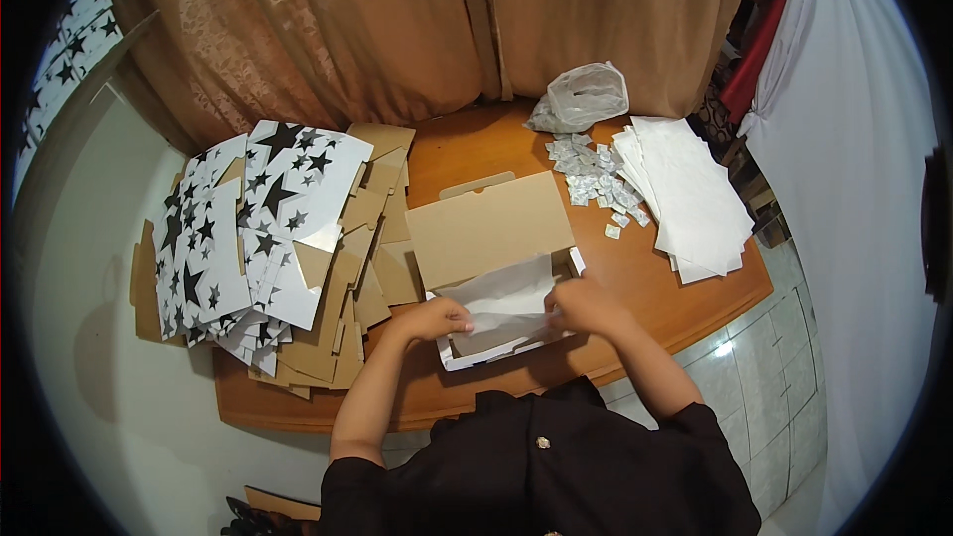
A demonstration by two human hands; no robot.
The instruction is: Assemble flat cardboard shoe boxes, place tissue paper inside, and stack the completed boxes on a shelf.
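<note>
In front of me an open cardboard box [486,233] stands near the table's front edge, its brown lid raised toward the back and its outer walls white. A thin sheet of white paper [508,290] lies partly inside the box, its near edge lifted. My left hand [437,319] pinches that edge at the box's left end, thumb and fingers together. At the right end my right hand [588,306] is closed on the paper's other side, its fingertips partly hidden by the hand itself.
Flat box blanks [278,179], star-printed white outside and brown inside, lie piled at the left. Back right are many small clear packets [596,184], a translucent plastic bag [586,97] and a stack of white paper sheets [695,199]. Brown curtains [328,30] hang behind the wooden table [462,154].
</note>
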